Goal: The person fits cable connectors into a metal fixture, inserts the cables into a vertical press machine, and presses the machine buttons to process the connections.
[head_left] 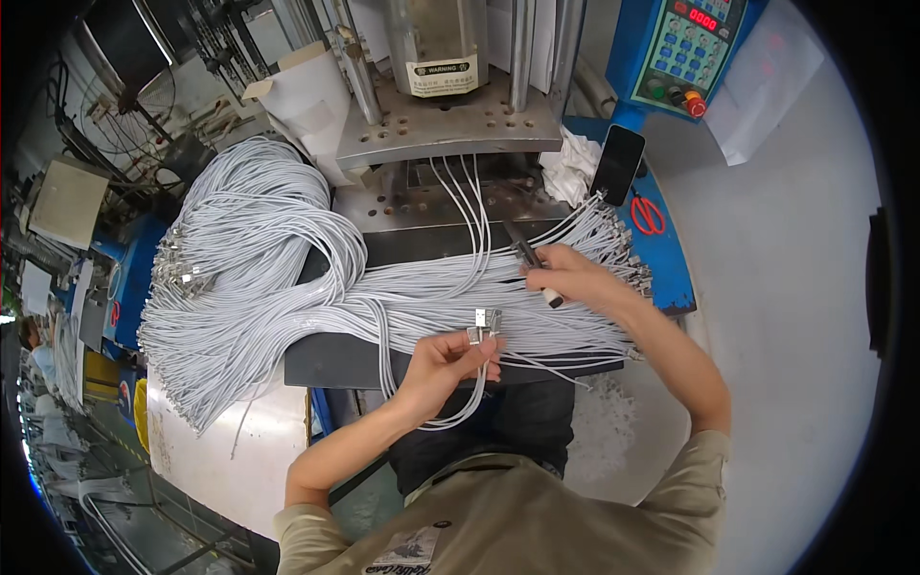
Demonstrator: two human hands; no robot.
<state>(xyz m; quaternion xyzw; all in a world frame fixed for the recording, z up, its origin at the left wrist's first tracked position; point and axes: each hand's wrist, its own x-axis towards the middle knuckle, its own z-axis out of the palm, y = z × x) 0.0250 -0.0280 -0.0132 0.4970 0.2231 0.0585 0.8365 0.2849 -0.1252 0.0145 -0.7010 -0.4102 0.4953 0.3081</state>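
Observation:
My left hand (443, 372) pinches white cables close to their metal USB plugs (482, 319), which point up from the fingertips. The cables loop down below the hand, over the dark front edge of the bench. To the right and farther off, my right hand (578, 279) is closed round a narrow dark metal tool with a whitish end (524, 251); its exact kind is unclear. Both hands are over a thick layer of white cables (422, 278), whose metal ends (623, 251) bunch at the right. Several cables run from this layer into the press.
The press (450, 142) with its steel plates stands at the back. A big coil of cables (259, 192) lies on the left. At the right are a black phone (618, 163), red-handled scissors (647, 215), crumpled white cloth or paper (572, 165) and a blue control box (682, 62).

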